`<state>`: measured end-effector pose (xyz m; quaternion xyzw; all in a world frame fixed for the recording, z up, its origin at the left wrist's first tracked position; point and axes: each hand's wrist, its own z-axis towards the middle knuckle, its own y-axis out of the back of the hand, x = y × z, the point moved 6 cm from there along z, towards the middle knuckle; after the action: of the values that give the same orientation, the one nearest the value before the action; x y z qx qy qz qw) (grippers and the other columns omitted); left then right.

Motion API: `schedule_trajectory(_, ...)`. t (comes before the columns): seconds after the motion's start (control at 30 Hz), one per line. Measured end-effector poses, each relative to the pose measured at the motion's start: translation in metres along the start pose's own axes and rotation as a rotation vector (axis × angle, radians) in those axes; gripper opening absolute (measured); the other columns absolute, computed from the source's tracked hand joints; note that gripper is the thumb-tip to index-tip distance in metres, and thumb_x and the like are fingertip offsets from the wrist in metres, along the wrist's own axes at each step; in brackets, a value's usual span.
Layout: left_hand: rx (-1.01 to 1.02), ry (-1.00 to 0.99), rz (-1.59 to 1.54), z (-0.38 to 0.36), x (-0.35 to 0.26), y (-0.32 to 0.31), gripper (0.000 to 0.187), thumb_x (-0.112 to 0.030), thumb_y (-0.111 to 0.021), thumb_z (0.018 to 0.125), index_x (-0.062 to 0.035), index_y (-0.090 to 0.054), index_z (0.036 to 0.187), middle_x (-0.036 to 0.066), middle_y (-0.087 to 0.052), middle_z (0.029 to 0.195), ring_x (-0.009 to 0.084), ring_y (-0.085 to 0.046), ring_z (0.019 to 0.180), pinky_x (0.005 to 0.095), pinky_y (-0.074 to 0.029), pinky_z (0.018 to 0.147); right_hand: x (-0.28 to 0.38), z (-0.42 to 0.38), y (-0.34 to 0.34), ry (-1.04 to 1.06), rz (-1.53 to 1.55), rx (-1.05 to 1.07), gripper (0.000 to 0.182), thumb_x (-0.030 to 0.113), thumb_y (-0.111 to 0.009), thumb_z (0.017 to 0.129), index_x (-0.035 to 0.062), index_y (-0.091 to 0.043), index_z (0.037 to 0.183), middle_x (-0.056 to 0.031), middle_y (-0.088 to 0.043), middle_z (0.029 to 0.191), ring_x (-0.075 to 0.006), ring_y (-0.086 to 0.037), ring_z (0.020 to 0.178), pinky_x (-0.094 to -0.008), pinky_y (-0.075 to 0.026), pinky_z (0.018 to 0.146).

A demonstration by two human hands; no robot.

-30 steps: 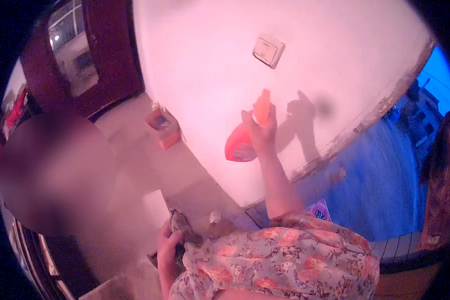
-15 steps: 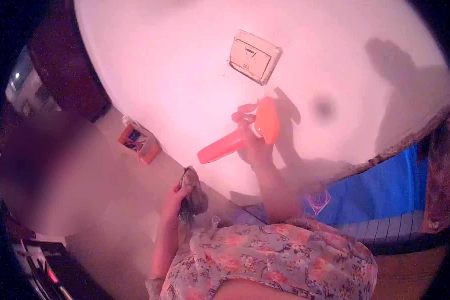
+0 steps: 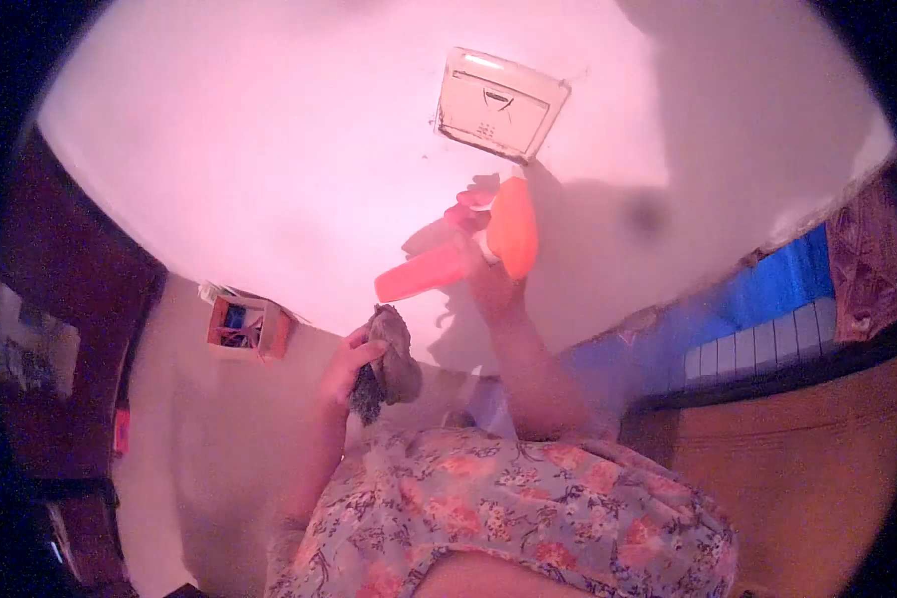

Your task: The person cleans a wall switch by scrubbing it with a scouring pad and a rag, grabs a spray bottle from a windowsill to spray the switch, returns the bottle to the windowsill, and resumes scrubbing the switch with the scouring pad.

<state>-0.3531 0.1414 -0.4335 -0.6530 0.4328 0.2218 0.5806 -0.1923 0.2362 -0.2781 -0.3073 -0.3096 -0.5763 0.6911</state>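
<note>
My right hand is closed around a red bottle-like item with a white collar and a rounded orange head. It is held tilted, close to the pale wall, below a framed cream plate fixed there. Lower and to the left, my left hand grips a crumpled grey cloth, its fingers closed on the folds. The cloth hangs just under the red end of the item, apart from it as far as I can see.
A small open box with things inside lies against the wall's base at left. Dark brown furniture stands on the left side. Blue fabric and a brown patterned cloth are at right. Shadows fall across the wall.
The view has shifted, so the wall plate looks bigger and nearer. My right hand with the red item sits closer to the plate. My left hand still holds the cloth, slightly higher.
</note>
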Motion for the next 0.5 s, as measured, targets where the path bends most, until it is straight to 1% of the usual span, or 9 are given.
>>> schedule_trajectory(0.07, -0.025, 0.065, 0.084, 0.001, -0.002, -0.002, 0.043, -0.013, -0.057, 0.076, 0.0029, -0.046, 0.114, 0.009, -0.058, 0.100, 0.0190, -0.057, 0.088, 0.0319, -0.046, 0.081, 0.001, 0.003, 0.004, 0.010, -0.021, -0.030, 0.052, -0.002, -0.060, 0.073, 0.0005, -0.036, 0.120, -0.0115, -0.051, 0.103, -0.0199, -0.056, 0.092, -0.0326, -0.048, 0.079)
schedule_trajectory(0.1, -0.018, 0.072, 0.091, 0.000, -0.003, -0.006, 0.043, -0.013, -0.057, 0.076, 0.0029, -0.046, 0.114, 0.009, -0.058, 0.100, 0.0190, -0.057, 0.088, 0.0319, -0.046, 0.081, 0.003, 0.004, 0.005, 0.026, 0.029, -0.051, 0.052, -0.001, -0.060, 0.073, 0.0006, -0.036, 0.120, -0.0112, -0.051, 0.103, -0.0195, -0.056, 0.091, -0.0324, -0.048, 0.079)
schedule_trajectory(0.17, -0.093, 0.123, 0.082, -0.004, -0.003, -0.007, 0.044, -0.012, -0.056, 0.076, 0.0021, -0.046, 0.116, 0.010, -0.058, 0.101, 0.0198, -0.057, 0.088, 0.0319, -0.045, 0.081, 0.007, 0.008, 0.007, 0.051, 0.081, -0.085, 0.052, 0.000, -0.060, 0.073, 0.0008, -0.036, 0.120, -0.0109, -0.051, 0.102, -0.0192, -0.056, 0.091, -0.0321, -0.048, 0.079)
schedule_trajectory(0.23, -0.101, 0.160, 0.133, -0.006, -0.008, -0.015, 0.045, -0.012, -0.056, 0.076, 0.0019, -0.046, 0.117, 0.010, -0.057, 0.101, 0.0202, -0.057, 0.088, 0.0321, -0.045, 0.081, 0.011, 0.012, 0.013, 0.023, 0.187, -0.165, 0.034, -0.005, -0.056, 0.076, 0.0006, -0.044, 0.107, -0.0093, -0.051, 0.097, -0.0168, -0.056, 0.085, -0.0306, -0.046, 0.079)
schedule_trajectory(0.3, -0.112, 0.193, 0.178, -0.007, -0.005, -0.013, 0.045, -0.012, -0.057, 0.076, 0.0017, -0.046, 0.117, 0.010, -0.057, 0.102, 0.0205, -0.057, 0.088, 0.0323, -0.045, 0.081, 0.010, 0.015, 0.017, 0.041, 0.149, -0.153, 0.034, -0.004, -0.056, 0.076, 0.0006, -0.045, 0.107, -0.0093, -0.051, 0.097, -0.0164, -0.056, 0.084, -0.0303, -0.046, 0.078)
schedule_trajectory(0.33, -0.096, 0.171, 0.185, -0.004, 0.000, -0.008, 0.045, -0.012, -0.057, 0.076, 0.0019, -0.046, 0.117, 0.011, -0.058, 0.101, 0.0207, -0.057, 0.088, 0.0327, -0.045, 0.081, 0.010, 0.016, 0.018, 0.053, 0.114, -0.129, 0.033, -0.004, -0.055, 0.076, 0.0005, -0.045, 0.107, -0.0092, -0.051, 0.096, -0.0160, -0.056, 0.082, -0.0300, -0.047, 0.077)
schedule_trajectory(0.4, -0.078, 0.150, 0.196, -0.007, -0.005, -0.017, 0.044, -0.011, -0.057, 0.075, 0.0021, -0.047, 0.116, 0.011, -0.058, 0.099, 0.0209, -0.058, 0.088, 0.0331, -0.046, 0.081, 0.006, 0.016, 0.020, 0.049, 0.130, -0.150, 0.032, -0.003, -0.056, 0.076, 0.0006, -0.045, 0.106, -0.0090, -0.051, 0.097, -0.0157, -0.056, 0.082, -0.0297, -0.047, 0.076)
schedule_trajectory(0.47, -0.202, 0.177, 0.153, -0.013, -0.008, -0.019, 0.043, -0.011, -0.058, 0.075, 0.0026, -0.048, 0.115, 0.011, -0.059, 0.098, 0.0212, -0.058, 0.089, 0.0336, -0.046, 0.080, -0.001, 0.017, 0.019, 0.044, 0.159, -0.155, 0.032, -0.002, -0.056, 0.076, 0.0007, -0.045, 0.106, -0.0087, -0.051, 0.097, -0.0154, -0.056, 0.081, -0.0294, -0.047, 0.076)
schedule_trajectory(0.5, -0.202, 0.177, 0.157, -0.013, -0.007, -0.018, 0.043, -0.011, -0.058, 0.075, 0.0026, -0.048, 0.115, 0.011, -0.059, 0.098, 0.0212, -0.058, 0.089, 0.0336, -0.046, 0.080, -0.002, 0.016, 0.020, 0.012, 0.145, -0.155, 0.037, 0.001, -0.060, 0.075, 0.0014, -0.044, 0.109, -0.0084, -0.052, 0.098, -0.0161, -0.056, 0.085, -0.0304, -0.047, 0.077)
